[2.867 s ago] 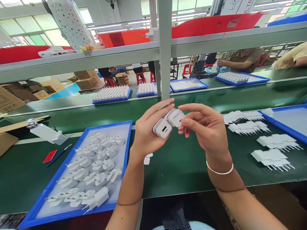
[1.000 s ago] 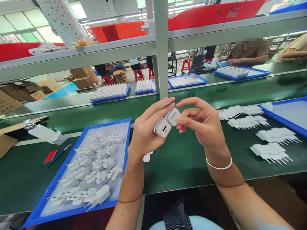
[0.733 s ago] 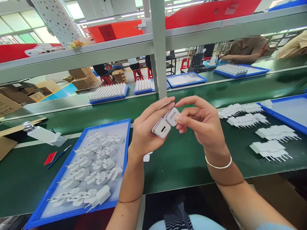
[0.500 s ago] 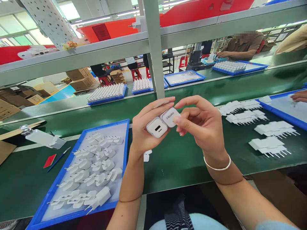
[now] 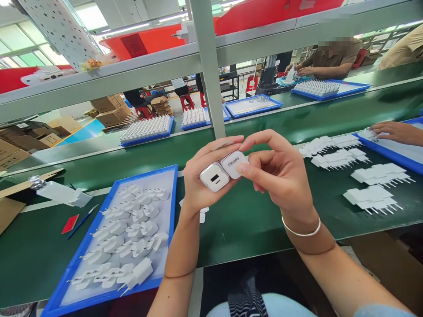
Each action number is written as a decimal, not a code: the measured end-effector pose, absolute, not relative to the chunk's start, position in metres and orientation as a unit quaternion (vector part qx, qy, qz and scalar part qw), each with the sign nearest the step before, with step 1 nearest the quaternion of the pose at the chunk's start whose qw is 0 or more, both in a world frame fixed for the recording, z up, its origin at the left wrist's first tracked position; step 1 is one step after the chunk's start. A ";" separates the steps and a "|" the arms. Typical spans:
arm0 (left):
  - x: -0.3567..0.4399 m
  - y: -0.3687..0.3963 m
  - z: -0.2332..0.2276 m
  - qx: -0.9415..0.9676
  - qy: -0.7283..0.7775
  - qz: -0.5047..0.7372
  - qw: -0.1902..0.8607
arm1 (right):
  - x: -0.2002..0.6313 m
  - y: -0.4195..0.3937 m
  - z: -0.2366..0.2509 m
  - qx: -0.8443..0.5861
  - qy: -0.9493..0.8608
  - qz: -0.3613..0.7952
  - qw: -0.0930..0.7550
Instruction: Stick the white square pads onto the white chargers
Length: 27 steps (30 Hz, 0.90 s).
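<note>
Left hand: the left hand (image 5: pixel 198 185) is raised above the green worktop (image 5: pixel 251 220) near its middle, fingers curled around a white charger (image 5: pixel 224 171), gripping it from the left and from behind.
Right hand: the right hand (image 5: pixel 280 180) meets it from the right, thumb and forefinger pinching the charger's printed side; a bracelet (image 5: pixel 301 229) circles the wrist.
Charger: held in the air between both hands, port face toward the camera, side marked "Fibaks".
Blue tray: the blue tray (image 5: pixel 66 288) lies at the worktop's near left edge, filled with loose white plug parts (image 5: pixel 132 233).
Charger rows: finished chargers (image 5: pixel 373 198), prongs out, lie in rows toward the right end.
Co-worker: another person's hand (image 5: pixel 395 130) rests on a second blue tray (image 5: pixel 393 154) at the far right.
Bottle: a clear bottle (image 5: pixel 57 192) lies near the left end, a red card (image 5: pixel 70 223) just beside it.
</note>
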<state>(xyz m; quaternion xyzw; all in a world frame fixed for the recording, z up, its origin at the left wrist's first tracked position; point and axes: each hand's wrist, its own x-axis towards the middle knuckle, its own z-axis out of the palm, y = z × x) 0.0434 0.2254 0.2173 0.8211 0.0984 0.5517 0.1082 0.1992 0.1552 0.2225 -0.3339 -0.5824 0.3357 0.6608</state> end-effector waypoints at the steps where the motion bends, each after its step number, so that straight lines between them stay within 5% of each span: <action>1: 0.044 0.226 0.217 0.821 0.095 0.552 0.112 | 0.200 0.155 0.223 -0.332 -0.584 0.339 0.659; 27: 0.043 0.224 0.219 0.790 0.058 0.575 0.204 | 0.209 0.167 0.222 -0.250 -0.625 0.406 0.619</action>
